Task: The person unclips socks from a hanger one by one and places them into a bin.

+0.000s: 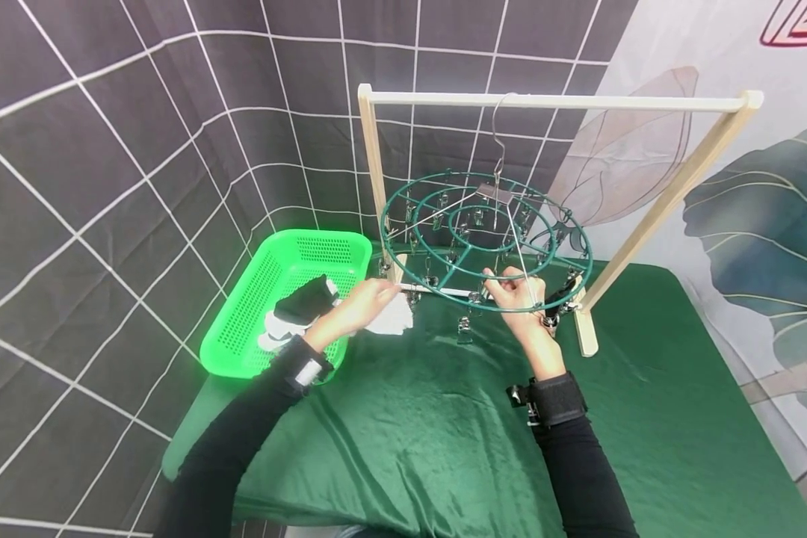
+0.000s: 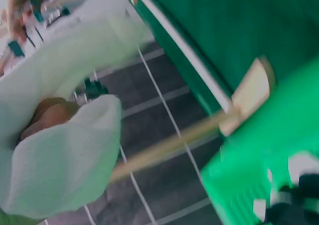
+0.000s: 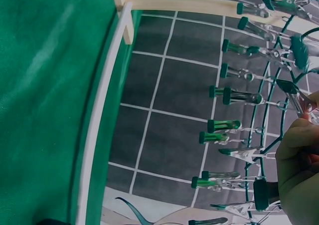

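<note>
My left hand [image 1: 363, 303] grips a white sock [image 1: 391, 317], which hangs beside the left post of the stand. Close up in the left wrist view, the soft white sock [image 2: 65, 160] folds around the fingers and partly hides them. My right hand [image 1: 513, 291] is at the front rim of a round green clip hanger [image 1: 586, 254]. In the right wrist view that hand [image 3: 304, 155] pinches a metal clip [image 3: 294, 96] with green tips. Other clips [image 3: 243, 96] dangle from the rings.
A bright green basket [image 1: 225, 329] at the left contains black and white cloth pieces [image 1: 305, 300]. The hanger hooks over the top bar [image 1: 437, 98] of a wooden stand, whose right post [image 1: 672, 194] rises from a green-covered table [image 1: 430, 418]. A grid-patterned backdrop [image 1: 128, 246] stands behind.
</note>
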Demonstrator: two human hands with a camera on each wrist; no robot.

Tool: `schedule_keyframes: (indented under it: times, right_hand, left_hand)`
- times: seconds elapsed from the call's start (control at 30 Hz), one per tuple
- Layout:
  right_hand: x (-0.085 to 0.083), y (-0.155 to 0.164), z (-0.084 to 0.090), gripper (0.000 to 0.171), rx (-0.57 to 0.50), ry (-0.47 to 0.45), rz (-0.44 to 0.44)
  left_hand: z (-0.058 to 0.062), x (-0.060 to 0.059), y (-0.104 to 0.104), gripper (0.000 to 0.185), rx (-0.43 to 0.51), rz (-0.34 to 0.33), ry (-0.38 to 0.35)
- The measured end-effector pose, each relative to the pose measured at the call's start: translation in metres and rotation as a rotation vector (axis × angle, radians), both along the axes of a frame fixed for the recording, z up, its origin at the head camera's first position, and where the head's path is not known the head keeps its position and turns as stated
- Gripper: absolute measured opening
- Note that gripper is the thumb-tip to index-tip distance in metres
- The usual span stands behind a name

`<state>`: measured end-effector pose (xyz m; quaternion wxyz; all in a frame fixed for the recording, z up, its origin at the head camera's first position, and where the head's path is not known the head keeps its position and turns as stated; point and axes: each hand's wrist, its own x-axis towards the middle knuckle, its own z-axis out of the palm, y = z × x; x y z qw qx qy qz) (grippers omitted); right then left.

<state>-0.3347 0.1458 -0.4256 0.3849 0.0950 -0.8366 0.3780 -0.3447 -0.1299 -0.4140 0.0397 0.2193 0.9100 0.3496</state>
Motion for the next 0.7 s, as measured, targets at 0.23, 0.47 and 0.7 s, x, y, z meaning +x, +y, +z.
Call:
schedule_keyframes:
  times: [0.23,0.47,0.7]
  right_hand:
    - [0.0,0.0,0.0,0.041,-0.031,0.004,0.019]
    - [-0.001,0.0,0.001,0.041,-0.012,0.036,0.016]
    - [0.002,0.001,0.001,0.041,-0.02,-0.036,0.01]
  left_hand:
    - [0.003,-0.03,-0.052,0.036,-0.102,0.09,0.057]
    - [-0.02,-0.055,-0.102,0.042,-0.222,0.223,0.117]
    - [-0.058,-0.056,-0.135,0.048,-0.488,0.295,0.081]
